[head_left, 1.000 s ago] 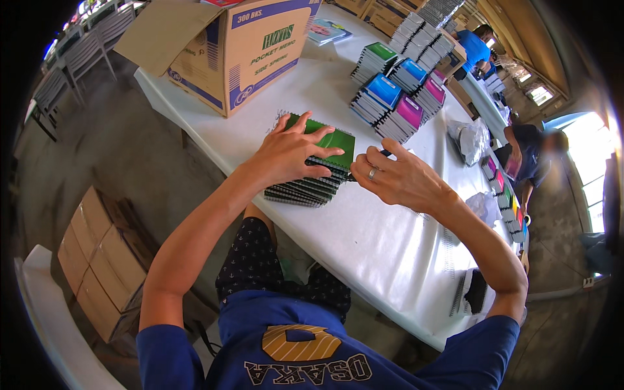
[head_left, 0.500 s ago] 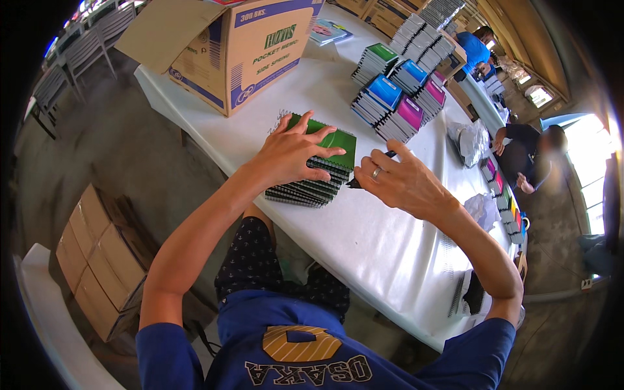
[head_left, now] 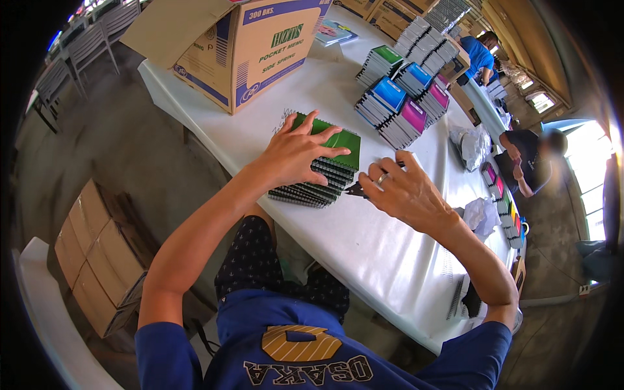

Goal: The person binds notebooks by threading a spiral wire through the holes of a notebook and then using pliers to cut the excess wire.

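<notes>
A stack of green spiral notebooks (head_left: 349,144) lies near the table's front edge, their coils along the near side. My left hand (head_left: 292,155) rests on top of it, fingers spread and thumb at the coil side. Closed around a dark-jawed hand tool that looks like pliers (head_left: 355,189), my right hand (head_left: 404,192) is just right of the stack. The tool's tip comes close to the coils; I cannot tell if it touches. Most of its handles are hidden by my fingers. Loose wire coils (head_left: 286,119) show behind the left hand.
A large open carton (head_left: 266,62) stands at the back left of the white-covered table (head_left: 364,260). Beyond the stack are piles of coloured notebooks (head_left: 403,91). Crumpled plastic (head_left: 473,142) lies to the right. Two people work farther off. Brown boxes (head_left: 104,260) sit at lower left.
My right hand and the tool have shifted slightly down, with the tip nearer the coils. The left hand stays on the stack. At right, the other person's hands have come together.
</notes>
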Demonstrator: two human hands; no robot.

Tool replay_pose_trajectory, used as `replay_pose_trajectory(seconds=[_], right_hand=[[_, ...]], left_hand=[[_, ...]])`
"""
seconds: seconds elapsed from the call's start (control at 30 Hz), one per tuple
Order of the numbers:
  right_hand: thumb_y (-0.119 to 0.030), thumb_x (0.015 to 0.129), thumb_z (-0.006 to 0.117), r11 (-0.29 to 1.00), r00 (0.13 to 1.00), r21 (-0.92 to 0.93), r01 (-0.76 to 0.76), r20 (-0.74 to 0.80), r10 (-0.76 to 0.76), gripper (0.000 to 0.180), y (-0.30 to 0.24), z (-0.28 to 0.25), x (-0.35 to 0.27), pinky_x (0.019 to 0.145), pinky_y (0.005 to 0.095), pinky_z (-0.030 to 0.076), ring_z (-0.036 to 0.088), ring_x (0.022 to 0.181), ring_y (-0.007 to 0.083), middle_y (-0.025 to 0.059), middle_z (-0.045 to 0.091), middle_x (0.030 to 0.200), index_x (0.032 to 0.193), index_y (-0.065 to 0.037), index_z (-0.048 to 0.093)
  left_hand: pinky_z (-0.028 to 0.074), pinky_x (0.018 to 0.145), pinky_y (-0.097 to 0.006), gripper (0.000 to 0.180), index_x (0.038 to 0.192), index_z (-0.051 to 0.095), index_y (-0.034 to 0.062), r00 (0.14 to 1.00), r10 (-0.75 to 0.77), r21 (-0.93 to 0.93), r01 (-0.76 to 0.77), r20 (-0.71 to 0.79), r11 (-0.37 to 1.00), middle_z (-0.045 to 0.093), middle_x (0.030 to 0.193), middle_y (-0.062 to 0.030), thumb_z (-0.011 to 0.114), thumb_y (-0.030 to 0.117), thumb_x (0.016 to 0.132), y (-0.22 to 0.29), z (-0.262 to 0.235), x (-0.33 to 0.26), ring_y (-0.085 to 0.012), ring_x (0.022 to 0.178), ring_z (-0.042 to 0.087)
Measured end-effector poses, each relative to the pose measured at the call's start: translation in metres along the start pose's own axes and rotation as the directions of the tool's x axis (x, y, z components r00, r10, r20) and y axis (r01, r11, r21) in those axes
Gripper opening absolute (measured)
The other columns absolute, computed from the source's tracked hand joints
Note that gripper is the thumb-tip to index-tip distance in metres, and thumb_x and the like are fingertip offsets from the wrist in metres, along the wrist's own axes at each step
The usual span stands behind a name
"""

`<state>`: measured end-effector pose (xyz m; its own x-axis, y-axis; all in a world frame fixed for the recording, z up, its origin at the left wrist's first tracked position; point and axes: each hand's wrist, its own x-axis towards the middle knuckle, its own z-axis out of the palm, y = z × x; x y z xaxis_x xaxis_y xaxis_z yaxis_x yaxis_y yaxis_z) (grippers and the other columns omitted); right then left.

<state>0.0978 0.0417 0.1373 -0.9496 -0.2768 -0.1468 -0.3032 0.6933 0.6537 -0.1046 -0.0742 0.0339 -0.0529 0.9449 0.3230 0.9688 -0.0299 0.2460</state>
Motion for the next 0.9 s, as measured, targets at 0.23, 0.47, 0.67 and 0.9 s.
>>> replay_pose_trajectory(seconds=[0.23, 0.47, 0.67, 0.9], right_hand=[[-0.015, 0.073, 0.069, 0.988, 0.961, -0.096, 0.124, -0.237, -0.143, 0.023, 0.005, 0.024, 0.002, 0.080, 0.0324, 0.044, 0.058, 0.088, 0.0145, 0.0010, 0.061, 0.086, 0.094, -0.006, 0.065], [-0.017, 0.070, 0.071, 0.994, 0.939, -0.059, -0.093, 0.327, 0.107, 0.024, -0.027, -0.004, 0.015, 0.072, 0.0304, 0.042, 0.058, 0.083, 0.0165, 0.0027, 0.062, 0.086, 0.090, -0.005, 0.067], [-0.015, 0.071, 0.070, 0.987, 0.985, -0.089, 0.136, -0.097, -0.144, 0.028, -0.005, 0.014, 0.006, 0.082, 0.0298, 0.040, 0.055, 0.097, 0.0134, 0.0002, 0.062, 0.096, 0.097, -0.006, 0.065], [-0.014, 0.072, 0.067, 0.999, 0.994, 0.020, -0.038, 0.099, 0.036, 0.021, -0.030, 0.026, 0.002, 0.079, 0.0308, 0.043, 0.059, 0.089, 0.0180, 0.0034, 0.063, 0.088, 0.090, -0.003, 0.067]], left_hand=[[0.022, 0.113, -0.060, 0.071, 0.132, 0.055, 0.0408, 1.000, -0.002, -0.005, 0.002, 0.006, 1.000, 0.037, 0.151, 0.0029, 0.081, 0.040, 0.066, 0.002, -0.001, 0.002, -0.0381, 0.141, 0.028], [0.023, 0.112, -0.061, 0.070, 0.132, 0.055, 0.0399, 1.000, -0.001, 0.028, 0.001, 0.001, 1.000, 0.036, 0.151, 0.0027, 0.081, 0.041, 0.067, 0.001, 0.000, 0.000, -0.0389, 0.140, 0.027], [0.023, 0.113, -0.061, 0.072, 0.133, 0.053, 0.0403, 1.000, 0.002, 0.017, -0.002, -0.004, 1.000, 0.036, 0.152, 0.0031, 0.080, 0.042, 0.067, 0.001, 0.003, 0.001, -0.0383, 0.140, 0.027], [0.022, 0.113, -0.060, 0.072, 0.133, 0.053, 0.0407, 1.000, -0.001, 0.032, 0.002, -0.024, 0.999, 0.036, 0.151, 0.0030, 0.080, 0.044, 0.067, -0.001, 0.007, 0.000, -0.0378, 0.140, 0.028]])
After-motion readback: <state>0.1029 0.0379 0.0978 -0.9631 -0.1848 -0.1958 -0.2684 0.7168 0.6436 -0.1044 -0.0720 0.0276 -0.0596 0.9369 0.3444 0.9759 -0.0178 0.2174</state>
